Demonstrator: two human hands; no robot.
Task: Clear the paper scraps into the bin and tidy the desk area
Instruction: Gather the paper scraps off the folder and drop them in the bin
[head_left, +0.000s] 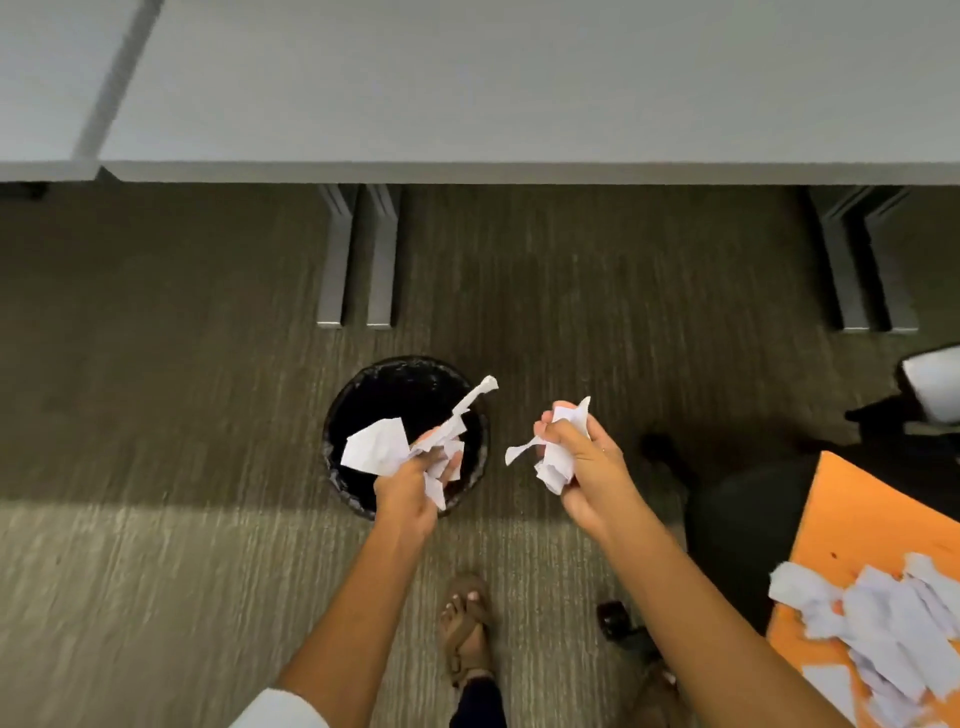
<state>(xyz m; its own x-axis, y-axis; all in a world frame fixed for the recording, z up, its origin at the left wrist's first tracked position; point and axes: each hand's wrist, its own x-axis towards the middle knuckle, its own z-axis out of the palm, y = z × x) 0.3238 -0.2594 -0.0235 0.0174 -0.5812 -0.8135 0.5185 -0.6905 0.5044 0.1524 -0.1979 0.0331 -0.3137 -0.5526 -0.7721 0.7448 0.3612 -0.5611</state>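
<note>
Olive-grey ribbed carpet (156, 405), darker in the shadow beneath a pale grey desk (519, 83) that spans the top; brighter light falls across the near carpet. Paired grey metal legs (358, 254) stand at centre, another pair (862, 260) at right. A black chair (737, 514) stands at right.

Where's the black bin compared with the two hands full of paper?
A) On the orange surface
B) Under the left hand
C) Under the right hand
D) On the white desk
B: the left hand with its scraps overlaps the bin; the right hand is beside it, over carpet.
</note>
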